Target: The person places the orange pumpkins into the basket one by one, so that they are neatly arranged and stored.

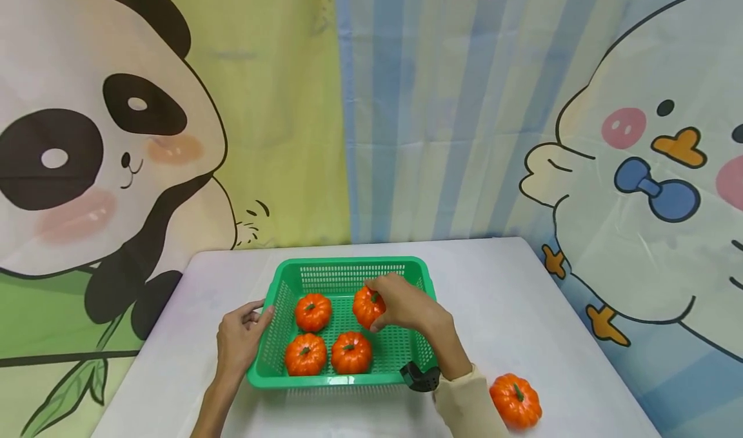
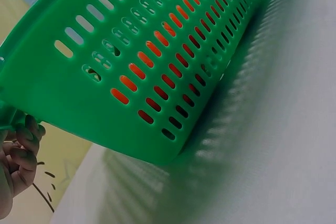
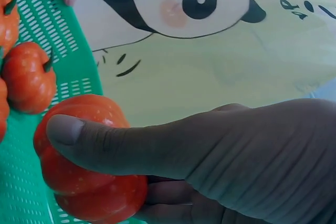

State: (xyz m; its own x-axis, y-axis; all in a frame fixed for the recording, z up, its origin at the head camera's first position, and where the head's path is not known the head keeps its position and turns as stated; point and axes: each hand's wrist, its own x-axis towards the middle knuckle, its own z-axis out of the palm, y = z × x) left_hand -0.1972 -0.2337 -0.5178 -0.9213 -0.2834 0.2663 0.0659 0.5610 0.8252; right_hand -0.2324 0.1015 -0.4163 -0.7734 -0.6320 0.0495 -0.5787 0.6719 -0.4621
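A green plastic basket [image 1: 273,382] with slotted walls stands on the white table. My left hand [image 1: 240,338] grips its left rim; in the left wrist view the curled fingers [image 2: 26,148] are at the basket's corner. Over the back right part of the basket, my right hand [image 1: 406,302] holds a small orange pumpkin [image 1: 367,307], thumb [image 3: 68,129] on one side and fingers partly hidden behind it. Inside the basket sit three more pumpkins: one at back left [image 1: 313,312], one at front left [image 1: 305,354] and one at front middle [image 1: 351,353].
Another orange pumpkin [image 1: 516,401] lies on the white table [image 1: 482,296], right of the basket near the right sleeve [image 1: 467,404]. A black band [image 1: 420,377] is on the right wrist. Behind the table hangs a cartoon-printed curtain [image 1: 290,135].
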